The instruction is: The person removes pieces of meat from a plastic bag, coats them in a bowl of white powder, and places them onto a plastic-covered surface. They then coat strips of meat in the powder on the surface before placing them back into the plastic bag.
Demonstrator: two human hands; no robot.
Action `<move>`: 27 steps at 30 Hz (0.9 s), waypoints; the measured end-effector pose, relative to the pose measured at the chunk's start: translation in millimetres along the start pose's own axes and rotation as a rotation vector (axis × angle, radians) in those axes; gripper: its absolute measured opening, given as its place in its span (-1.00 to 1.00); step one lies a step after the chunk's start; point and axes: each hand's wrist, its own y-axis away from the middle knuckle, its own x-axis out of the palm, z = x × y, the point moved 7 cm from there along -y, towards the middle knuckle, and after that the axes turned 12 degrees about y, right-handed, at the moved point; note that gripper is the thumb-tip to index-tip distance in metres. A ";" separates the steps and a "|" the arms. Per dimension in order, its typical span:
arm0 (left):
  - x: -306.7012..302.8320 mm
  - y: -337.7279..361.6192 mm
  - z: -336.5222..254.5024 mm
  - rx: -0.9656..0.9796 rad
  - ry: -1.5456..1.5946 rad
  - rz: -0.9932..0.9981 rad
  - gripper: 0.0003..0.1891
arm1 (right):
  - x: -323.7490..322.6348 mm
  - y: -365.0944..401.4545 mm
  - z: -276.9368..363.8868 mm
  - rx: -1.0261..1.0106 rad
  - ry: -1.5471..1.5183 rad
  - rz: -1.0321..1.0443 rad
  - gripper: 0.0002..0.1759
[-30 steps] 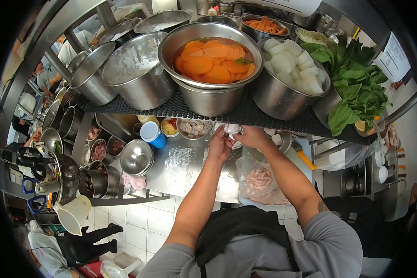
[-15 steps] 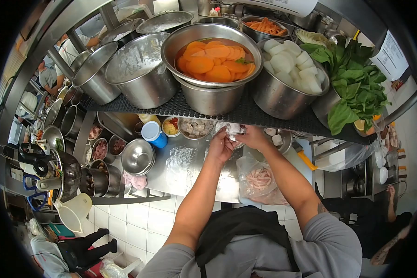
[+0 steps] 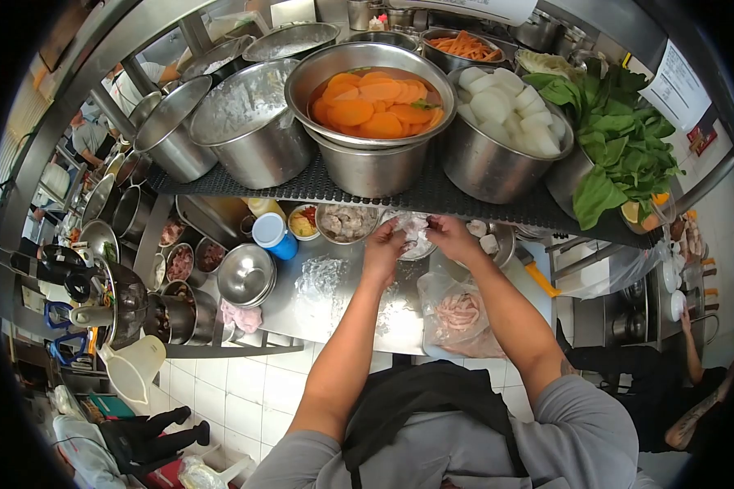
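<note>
Both hands are at a metal bowl (image 3: 417,236) under the shelf, which holds white powder and whitish coated pieces. My left hand (image 3: 382,251) is on its left side, fingers curled inward and powdery at the tips. On the other side, my right hand (image 3: 454,239) has its fingers bent down into the powder. Whatever either hand pinches is too small and covered to name. Left of this bowl stands a bowl of pale raw pieces (image 3: 347,222). A second bowl with white chunks (image 3: 489,243) is partly behind my right wrist.
Spilled white powder (image 3: 320,285) lies on the steel counter. A bag of raw meat strips (image 3: 457,314) and an orange-handled knife (image 3: 541,277) are right. Stacked bowls (image 3: 245,275) and a blue-lidded container (image 3: 274,236) stand left. The overhead shelf (image 3: 302,186) carries carrots, white radish and greens.
My hands have moved slightly apart and lower around the bowl, and more of its powdery contents shows between them. The white lump held up between my fingers is no longer distinct.
</note>
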 end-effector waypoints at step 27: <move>-13.4 2.3 14.9 -0.070 -0.133 0.038 -0.84 | -2.2 19.0 37.0 -0.159 0.274 -0.072 -0.62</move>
